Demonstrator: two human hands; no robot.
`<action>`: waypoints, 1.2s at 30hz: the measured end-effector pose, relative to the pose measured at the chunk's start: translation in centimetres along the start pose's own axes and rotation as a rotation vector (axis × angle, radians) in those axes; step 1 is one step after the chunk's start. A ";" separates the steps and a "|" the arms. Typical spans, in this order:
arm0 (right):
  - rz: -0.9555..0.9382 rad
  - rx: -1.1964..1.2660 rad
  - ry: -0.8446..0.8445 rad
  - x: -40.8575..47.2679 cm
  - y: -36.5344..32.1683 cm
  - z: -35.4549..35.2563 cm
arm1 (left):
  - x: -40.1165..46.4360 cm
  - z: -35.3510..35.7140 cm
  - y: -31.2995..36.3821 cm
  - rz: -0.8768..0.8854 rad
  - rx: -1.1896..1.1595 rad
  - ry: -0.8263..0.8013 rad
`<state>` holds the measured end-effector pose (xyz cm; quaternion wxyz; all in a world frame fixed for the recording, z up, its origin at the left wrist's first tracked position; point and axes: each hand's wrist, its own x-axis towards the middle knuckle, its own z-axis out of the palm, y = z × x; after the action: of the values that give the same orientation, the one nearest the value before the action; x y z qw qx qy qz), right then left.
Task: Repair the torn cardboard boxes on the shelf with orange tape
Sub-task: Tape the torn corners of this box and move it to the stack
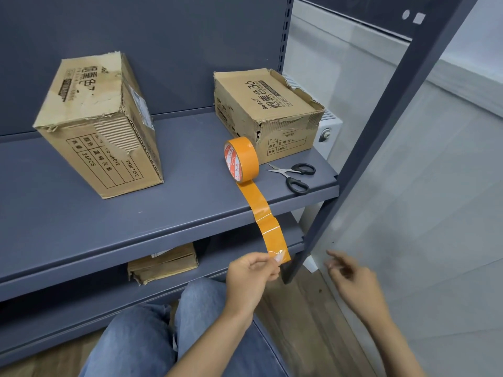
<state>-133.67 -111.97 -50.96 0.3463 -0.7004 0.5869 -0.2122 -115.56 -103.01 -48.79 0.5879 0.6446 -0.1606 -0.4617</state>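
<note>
Two torn cardboard boxes stand on the grey shelf [81, 213]: a tall box [100, 126] at the left and a low box [266, 110] at the right, both with ripped edges. The orange tape roll [242, 159] stands on edge in front of the low box. A strip of tape [264, 219] runs from it over the shelf's front edge. My left hand [253, 276] pinches the strip's free end. My right hand [351, 276] hovers to the right, fingers apart and holding nothing.
Black-handled scissors [296, 175] lie on the shelf right of the roll. A grey upright post [381, 126] slants down just right of the strip. Flattened cardboard [163, 263] lies on the lower shelf. My knees in jeans [168, 336] are below.
</note>
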 end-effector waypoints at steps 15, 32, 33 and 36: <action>-0.338 -0.593 -0.211 14.1 -13.6 -2.6 | -1.8 0.4 -0.2 -0.115 -0.080 -0.039; -0.251 -0.394 -0.460 10.6 -12.3 -7.6 | -1.2 0.7 -1.0 -0.166 -0.083 -0.055; -0.260 -0.387 -0.516 10.4 -12.1 -7.6 | -1.1 0.6 -1.1 -0.168 -0.078 -0.053; -0.261 -0.408 -0.674 10.2 -11.3 -7.1 | -0.9 0.5 -1.3 -0.168 -0.069 -0.048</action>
<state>-128.74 -122.74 -39.00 0.3432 -0.8535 0.3771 0.1077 -116.81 -102.34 -49.53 0.5649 0.6240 -0.1040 -0.5298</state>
